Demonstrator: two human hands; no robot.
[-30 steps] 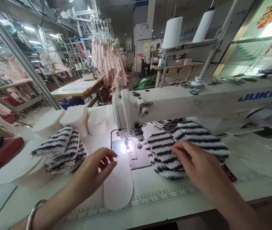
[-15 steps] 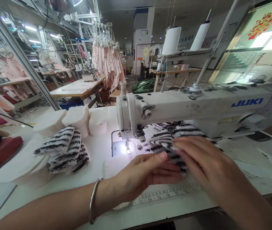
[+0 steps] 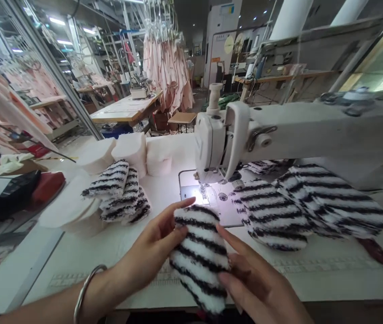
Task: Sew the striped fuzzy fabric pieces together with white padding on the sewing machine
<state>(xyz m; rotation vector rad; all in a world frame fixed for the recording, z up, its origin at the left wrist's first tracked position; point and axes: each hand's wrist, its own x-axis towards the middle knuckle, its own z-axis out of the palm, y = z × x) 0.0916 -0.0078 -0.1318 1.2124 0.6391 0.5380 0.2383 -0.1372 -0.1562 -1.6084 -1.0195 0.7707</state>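
Observation:
A fluffy black-and-white striped fabric piece lies between my two hands near the table's front edge. My left hand, with a metal bangle on the wrist, grips its left edge, fingers curled round it. My right hand holds its right side from below, thumb and fingers pressed to the pile. Just behind stands the white sewing machine, its lit needle plate beyond my fingertips.
A pile of striped pieces lies right of the needle under the machine arm. Another striped stack sits left, with white foam stacks and white oval pieces beside it. A ruler strip runs along the white table's front edge.
Both hands took one striped piece from the right pile and drew it toward me, in front of the needle. The white oval piece by the needle is now covered. My view moved closer and lower.

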